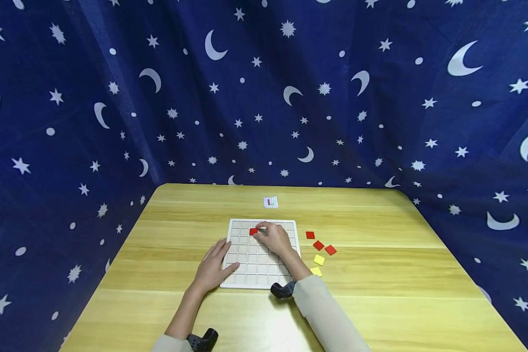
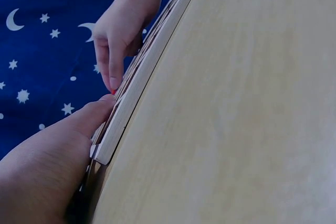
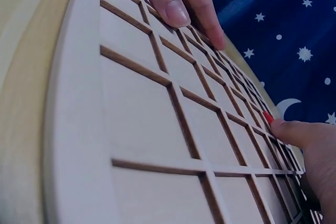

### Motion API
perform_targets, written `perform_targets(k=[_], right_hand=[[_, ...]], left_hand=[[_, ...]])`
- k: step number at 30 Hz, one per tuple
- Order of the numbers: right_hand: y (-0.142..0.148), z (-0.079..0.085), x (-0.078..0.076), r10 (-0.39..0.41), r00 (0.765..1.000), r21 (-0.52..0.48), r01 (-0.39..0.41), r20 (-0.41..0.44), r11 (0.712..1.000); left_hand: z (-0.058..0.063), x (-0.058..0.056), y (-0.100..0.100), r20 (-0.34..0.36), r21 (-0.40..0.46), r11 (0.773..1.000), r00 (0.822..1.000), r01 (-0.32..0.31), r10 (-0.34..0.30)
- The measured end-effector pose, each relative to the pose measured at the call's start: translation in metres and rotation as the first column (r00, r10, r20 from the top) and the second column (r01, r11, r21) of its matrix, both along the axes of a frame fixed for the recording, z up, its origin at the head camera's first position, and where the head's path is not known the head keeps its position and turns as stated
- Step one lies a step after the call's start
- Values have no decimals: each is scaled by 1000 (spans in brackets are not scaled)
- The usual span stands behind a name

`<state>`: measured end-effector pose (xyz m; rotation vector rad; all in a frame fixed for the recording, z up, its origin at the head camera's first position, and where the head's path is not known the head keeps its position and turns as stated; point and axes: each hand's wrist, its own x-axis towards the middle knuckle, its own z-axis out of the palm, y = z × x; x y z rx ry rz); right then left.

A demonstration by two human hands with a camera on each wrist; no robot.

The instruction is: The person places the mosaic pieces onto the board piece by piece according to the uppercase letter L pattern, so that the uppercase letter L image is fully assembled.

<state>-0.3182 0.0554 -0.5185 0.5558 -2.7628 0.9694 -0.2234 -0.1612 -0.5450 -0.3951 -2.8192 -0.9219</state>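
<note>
A white grid board [image 1: 248,268] with square cells lies on the table. My right hand [image 1: 275,238] reaches over its upper part and pinches a red square tile [image 1: 253,231] between thumb and fingertips, right at a cell in the upper rows. In the right wrist view only a sliver of the red tile [image 3: 268,116] shows beside the thumb. My left hand [image 1: 213,267] rests at the board's left side, fingers spread along the edge and thumb lying over the cells. The board's wooden side [image 2: 128,111] shows in the left wrist view.
Right of the board lie loose red tiles [image 1: 319,245] and yellow tiles [image 1: 319,259], one yellow partly behind my right forearm. A small printed grid card [image 1: 270,202] lies beyond the board. A dark blue curtain [image 1: 264,98] with moons and stars surrounds the wooden table [image 1: 400,274].
</note>
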Motion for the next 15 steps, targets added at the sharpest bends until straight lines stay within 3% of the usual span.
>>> perform_targets(k=[15], right_hand=[[2,2,5,28,999,-3,-28,-23,1000]], left_hand=[[1,0,1,13,-8,1000,1000,-6,6]])
